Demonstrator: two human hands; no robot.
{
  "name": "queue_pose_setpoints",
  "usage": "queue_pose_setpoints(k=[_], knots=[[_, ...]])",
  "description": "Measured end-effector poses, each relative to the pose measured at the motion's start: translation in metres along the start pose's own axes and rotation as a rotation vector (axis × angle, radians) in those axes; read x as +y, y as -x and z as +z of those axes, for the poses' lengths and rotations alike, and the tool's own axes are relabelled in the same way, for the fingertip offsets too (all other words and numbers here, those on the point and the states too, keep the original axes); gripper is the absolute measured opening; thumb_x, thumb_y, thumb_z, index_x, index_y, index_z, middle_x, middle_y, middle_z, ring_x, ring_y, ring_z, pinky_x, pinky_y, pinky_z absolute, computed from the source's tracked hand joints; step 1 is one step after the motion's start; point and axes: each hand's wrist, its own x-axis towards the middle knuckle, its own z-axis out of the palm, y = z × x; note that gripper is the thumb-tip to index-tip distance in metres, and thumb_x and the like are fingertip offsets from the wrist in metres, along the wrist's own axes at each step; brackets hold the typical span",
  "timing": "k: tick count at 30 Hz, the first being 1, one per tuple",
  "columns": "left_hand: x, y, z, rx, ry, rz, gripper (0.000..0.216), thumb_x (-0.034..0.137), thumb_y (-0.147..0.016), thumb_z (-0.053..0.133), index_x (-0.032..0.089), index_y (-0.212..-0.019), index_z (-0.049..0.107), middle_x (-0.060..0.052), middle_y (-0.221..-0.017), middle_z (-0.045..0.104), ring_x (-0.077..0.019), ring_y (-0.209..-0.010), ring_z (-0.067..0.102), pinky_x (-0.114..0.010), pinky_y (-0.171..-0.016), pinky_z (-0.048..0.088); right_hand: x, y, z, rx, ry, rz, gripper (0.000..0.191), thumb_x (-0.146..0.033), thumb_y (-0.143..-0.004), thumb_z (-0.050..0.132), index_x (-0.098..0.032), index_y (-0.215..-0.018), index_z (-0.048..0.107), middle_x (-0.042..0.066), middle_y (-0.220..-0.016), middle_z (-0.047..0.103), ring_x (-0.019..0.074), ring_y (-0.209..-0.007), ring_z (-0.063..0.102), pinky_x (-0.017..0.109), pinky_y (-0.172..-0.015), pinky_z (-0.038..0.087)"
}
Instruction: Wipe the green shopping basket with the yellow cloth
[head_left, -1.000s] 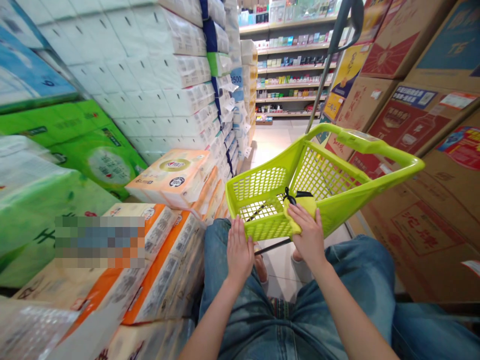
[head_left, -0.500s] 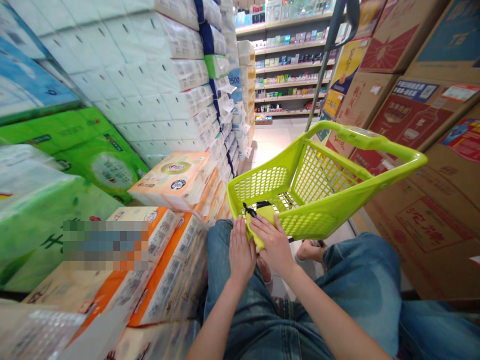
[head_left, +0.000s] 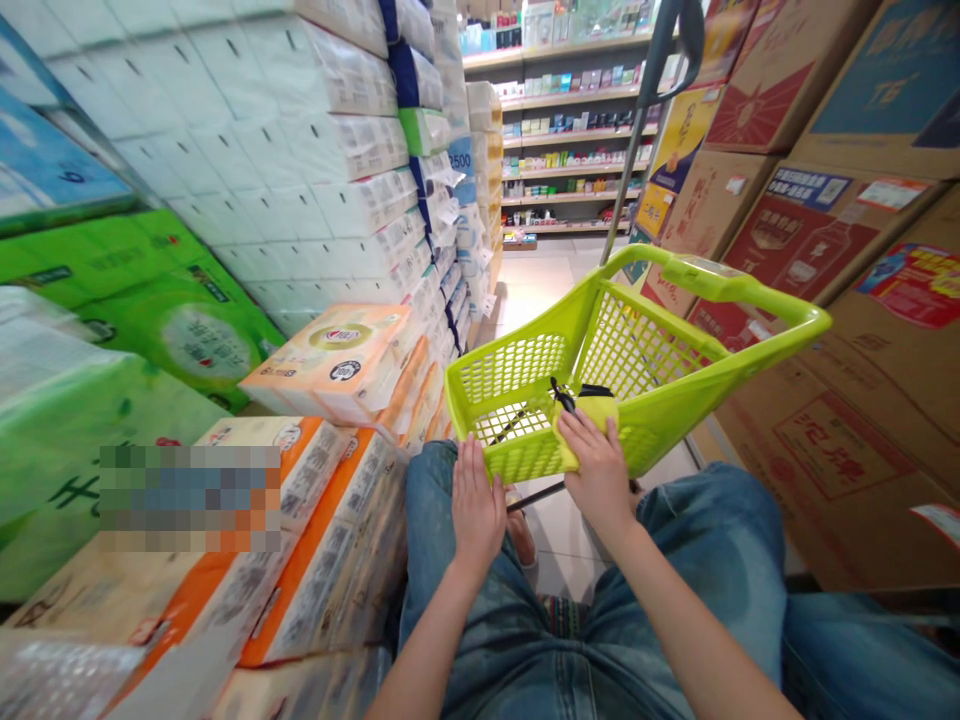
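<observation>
A lime-green shopping basket cart [head_left: 525, 462] with lattice walls stands before my knees. My right hand [head_left: 600, 470] presses a yellow cloth [head_left: 607, 408] over the cart's near rim, fingers bent over it. Against the near left corner of the cart lies my left hand [head_left: 478, 505], its fingers stretched out and holding nothing I can see. Dark, thin pieces [head_left: 564, 395] show beside the cloth; I cannot make out what they are. The cart's raised handle [head_left: 720, 282] points to the right.
Packs of tissues [head_left: 330, 345] are stacked along the left. Cardboard cartons [head_left: 840, 450] rise on the right. A grey pole [head_left: 630, 165] with a dark grip stands behind the cart. Shelves of small goods [head_left: 570, 130] lie at the aisle's far end.
My right hand has slid the yellow cloth rightward along the near rim, away from my left hand. My left hand stays at the corner. The view has shifted slightly.
</observation>
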Motion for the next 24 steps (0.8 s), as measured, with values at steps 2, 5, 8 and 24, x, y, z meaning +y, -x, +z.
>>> queue_pose_setpoints(k=[2,5,8,24], knots=[[0.0,0.0,0.001,0.005,0.01,-0.003,0.064,0.02,-0.098,0.037,0.019,-0.156,0.012,-0.014,-0.16,0.031,-0.024,-0.151,0.018,-0.052,-0.119,0.028,-0.029,0.0,0.012,-0.074,-0.053,-0.019,0.07,-0.001,-0.067,0.047,-0.018,-0.134,0.056,0.006,-0.141,0.058,0.0245,-0.138,0.044,0.053,-0.122,0.016],[-0.002,0.002,0.0,-0.007,0.004,0.007,0.064,0.019,-0.097,0.037,0.018,-0.156,0.012,-0.015,-0.16,0.03,-0.0244,-0.151,0.019,-0.05,-0.12,0.027,-0.069,0.003,0.032,-0.158,-0.151,-0.094,0.066,-0.003,-0.072,0.048,-0.016,-0.136,0.055,0.007,-0.143,0.056,0.0233,-0.141,0.041,0.05,-0.122,0.015],[-0.005,0.004,-0.001,-0.022,-0.013,0.014,0.065,0.017,-0.096,0.036,0.018,-0.156,0.012,-0.015,-0.16,0.029,-0.0232,-0.15,0.021,-0.046,-0.122,0.025,-0.087,0.005,0.043,-0.19,-0.207,-0.137,0.064,-0.004,-0.075,0.048,-0.015,-0.138,0.053,0.008,-0.144,0.055,0.0229,-0.142,0.039,0.047,-0.122,0.016],[0.0,-0.001,-0.002,-0.006,0.002,0.017,0.062,0.022,-0.099,0.036,0.019,-0.156,0.011,-0.014,-0.159,0.031,-0.0247,-0.151,0.019,-0.053,-0.119,0.029,0.03,0.0,-0.012,0.013,-0.075,-0.01,0.072,-0.001,-0.064,0.044,-0.025,-0.13,0.06,0.003,-0.139,0.06,0.0239,-0.137,0.047,0.057,-0.121,0.014]])
